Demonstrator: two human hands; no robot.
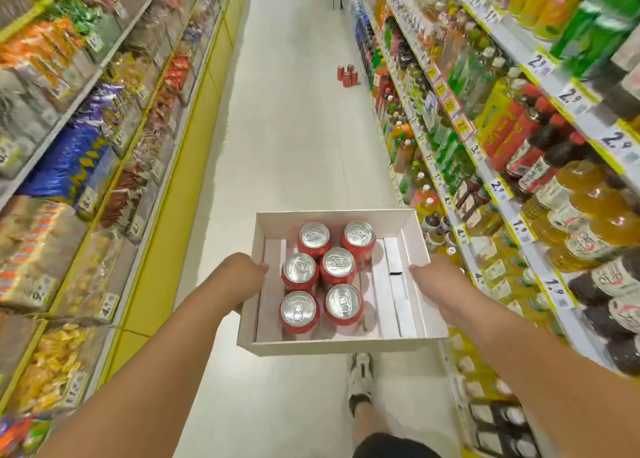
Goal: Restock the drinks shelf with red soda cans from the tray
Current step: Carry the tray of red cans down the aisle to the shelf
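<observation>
A white cardboard tray [410,230] hangs level in front of me over the aisle floor. Several red soda cans [337,267] stand upright in its left and middle part, silver tops up. My left hand [244,277] grips the tray's left wall, thumb over the rim. My right hand [438,284] grips the right wall the same way. The drinks shelf [491,180] runs along the right side of the aisle, packed with bottles. A small cluster of red cans [348,75] stands on the floor farther down, close to that shelf.
Snack shelves [86,180] with a yellow base line the left side. The white tiled aisle floor [294,128] stretches ahead between both shelves. My foot in a white sneaker [360,378] shows below the tray.
</observation>
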